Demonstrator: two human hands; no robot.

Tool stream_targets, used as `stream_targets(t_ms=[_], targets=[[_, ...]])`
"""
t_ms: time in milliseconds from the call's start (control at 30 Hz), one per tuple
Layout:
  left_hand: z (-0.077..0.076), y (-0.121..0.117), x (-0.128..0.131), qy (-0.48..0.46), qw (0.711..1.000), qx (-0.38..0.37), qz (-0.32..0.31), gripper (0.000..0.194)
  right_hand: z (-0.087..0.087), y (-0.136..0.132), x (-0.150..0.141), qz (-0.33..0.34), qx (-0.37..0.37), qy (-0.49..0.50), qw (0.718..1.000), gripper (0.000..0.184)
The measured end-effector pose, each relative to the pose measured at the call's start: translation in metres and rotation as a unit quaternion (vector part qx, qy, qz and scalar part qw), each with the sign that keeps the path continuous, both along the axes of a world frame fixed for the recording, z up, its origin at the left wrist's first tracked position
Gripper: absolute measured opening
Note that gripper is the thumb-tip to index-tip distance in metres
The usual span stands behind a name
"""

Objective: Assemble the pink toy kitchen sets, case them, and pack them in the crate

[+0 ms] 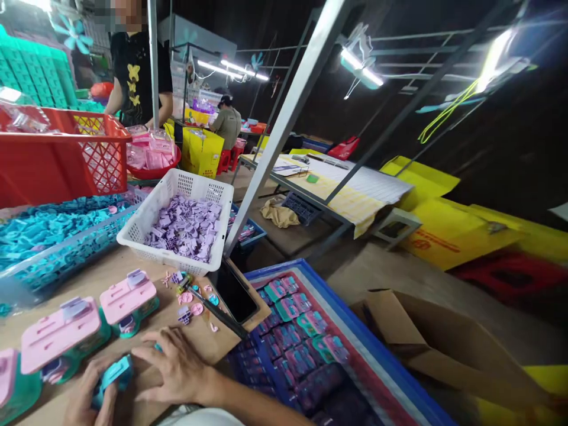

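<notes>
Low in the head view, my left hand (86,393) grips a teal plastic toy piece (113,374) at the table's near edge. My right hand (177,367) lies over the same piece from the right, fingers curled against it. Just beyond my hands stand pink-topped, teal-based toy blocks (128,299), with a second one (62,337) to the left. Small pink and purple loose parts (190,302) lie scattered on the brown table (110,269).
A white basket (177,222) of purple parts and a tray of teal parts (48,231) stand further back, a red crate (57,151) behind. A black phone (235,293) lies at the table edge. A blue crate (310,337) holds assembled toys. A person (135,74) stands beyond.
</notes>
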State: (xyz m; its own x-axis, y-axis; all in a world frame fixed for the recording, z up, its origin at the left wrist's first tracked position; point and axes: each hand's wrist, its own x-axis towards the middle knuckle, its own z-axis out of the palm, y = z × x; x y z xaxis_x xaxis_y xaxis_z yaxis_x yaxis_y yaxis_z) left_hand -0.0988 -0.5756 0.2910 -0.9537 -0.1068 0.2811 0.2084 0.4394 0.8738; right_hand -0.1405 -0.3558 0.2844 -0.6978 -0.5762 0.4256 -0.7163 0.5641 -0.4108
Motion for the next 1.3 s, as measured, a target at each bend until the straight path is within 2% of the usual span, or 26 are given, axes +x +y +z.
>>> stream_targets(t_ms=[100, 200, 367, 467, 567, 667, 767, 867, 967, 1000, 1133, 1200, 1300], targets=[[-0.008, 0.006, -0.003, 0.118, 0.988, -0.093, -0.026, 0.026, -0.002, -0.006, 0.000, 0.006, 0.015, -0.011, 1.000, 0.084], [-0.010, 0.011, -0.004, 0.170, 0.975, -0.145, -0.021, 0.030, -0.005, -0.009, 0.001, -0.014, -0.011, -0.047, 0.999, 0.082], [-0.009, 0.019, 0.001, 0.191, 0.965, -0.180, 0.003, 0.030, -0.004, -0.011, 0.006, -0.040, -0.042, -0.092, 0.994, 0.077], [-0.002, 0.026, 0.005, 0.150, 0.970, -0.191, -0.017, 0.028, 0.001, -0.010, 0.009, -0.033, -0.026, -0.102, 0.994, 0.061], [0.007, 0.033, 0.007, 0.107, 0.978, -0.173, -0.045, 0.026, 0.006, -0.012, 0.009, -0.026, -0.026, -0.104, 0.994, 0.048], [0.011, 0.034, 0.010, 0.101, 0.984, -0.144, -0.040, 0.022, 0.008, -0.014, 0.006, -0.017, -0.035, -0.084, 0.996, 0.047], [0.009, 0.030, 0.013, 0.118, 0.986, -0.118, 0.001, 0.019, 0.005, -0.014, 0.003, -0.016, -0.051, -0.052, 0.997, 0.040], [0.005, 0.024, 0.017, 0.149, 0.982, -0.093, 0.063, 0.020, 0.002, -0.009, 0.001, -0.069, -0.090, -0.013, 0.993, 0.017], [0.005, 0.021, 0.018, 0.158, 0.979, -0.072, 0.103, 0.021, 0.004, -0.004, 0.004, -0.083, -0.115, 0.002, 0.990, 0.019], [0.006, 0.021, 0.018, 0.156, 0.980, -0.064, 0.107, 0.020, 0.005, -0.004, 0.006, -0.066, -0.100, 0.004, 0.993, 0.022], [0.011, 0.024, 0.018, 0.162, 0.981, -0.037, 0.100, 0.018, 0.008, -0.012, 0.011, 0.014, 0.028, 0.012, 0.999, 0.059], [0.014, 0.024, 0.020, 0.190, 0.977, -0.035, 0.095, 0.018, 0.007, -0.018, 0.009, 0.017, 0.058, 0.008, 0.998, 0.053], [0.015, 0.022, 0.023, 0.235, 0.966, -0.044, 0.096, 0.020, 0.004, -0.021, 0.003, -0.030, 0.040, 0.013, 0.999, 0.027]])
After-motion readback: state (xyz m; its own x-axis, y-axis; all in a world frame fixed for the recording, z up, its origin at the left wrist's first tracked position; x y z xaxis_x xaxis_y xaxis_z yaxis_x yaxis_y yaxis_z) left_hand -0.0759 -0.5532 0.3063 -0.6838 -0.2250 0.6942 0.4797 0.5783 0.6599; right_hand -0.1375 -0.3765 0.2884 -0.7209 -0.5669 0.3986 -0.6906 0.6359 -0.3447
